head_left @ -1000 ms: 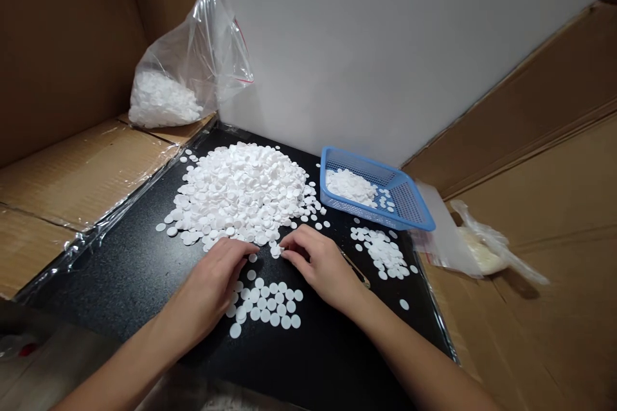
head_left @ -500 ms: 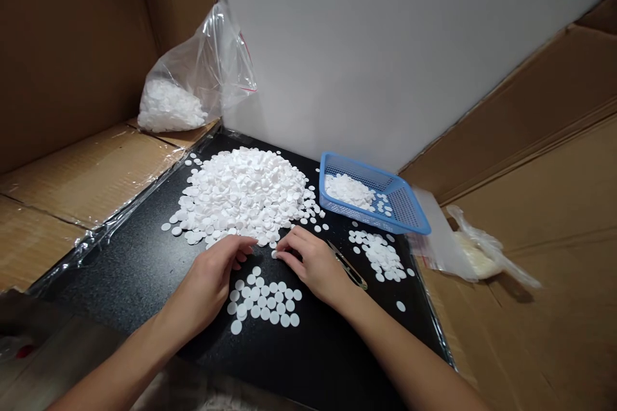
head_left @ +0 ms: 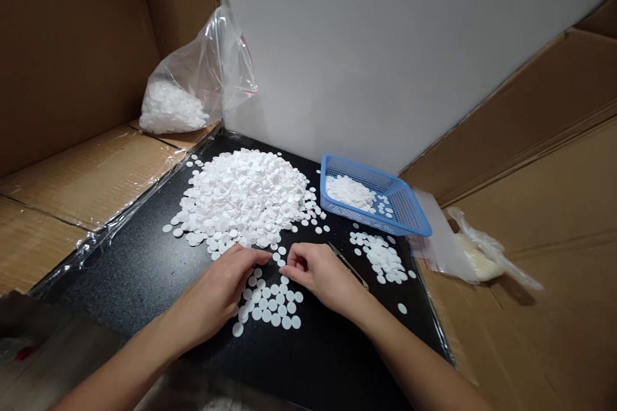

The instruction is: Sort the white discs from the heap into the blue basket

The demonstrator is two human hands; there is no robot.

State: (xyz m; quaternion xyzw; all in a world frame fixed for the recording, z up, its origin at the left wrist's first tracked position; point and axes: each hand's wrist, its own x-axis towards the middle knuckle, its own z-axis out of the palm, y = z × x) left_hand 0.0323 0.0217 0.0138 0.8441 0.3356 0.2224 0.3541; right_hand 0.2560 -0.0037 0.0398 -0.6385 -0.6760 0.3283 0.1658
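Note:
Small white discs lie flat in a loose group [head_left: 267, 304] on the black tabletop [head_left: 308, 359], in front of a big heap of like discs [head_left: 245, 196]. My left hand [head_left: 224, 286] rests at the left of the group, its forefinger stretched toward some discs below the heap; its thumb is mostly hidden. Opposite it, my right hand [head_left: 321, 273] has bent fingers, with thumb and forefinger tips brought together just above a disc [head_left: 284, 280]. Whether anything is between those tips cannot be made out.
A blue basket [head_left: 376, 221] holding more discs stands at the back right. Nearer are a smaller disc pile [head_left: 380, 257] and metal tweezers [head_left: 354, 266], partly behind my right wrist. Plastic bags [head_left: 173, 109] lie on both sides, with cardboard [head_left: 530, 205] around the table.
Both hands have come toward me, and the left has also shifted right. Several discs now lie between the heap and the group, near my fingertips.

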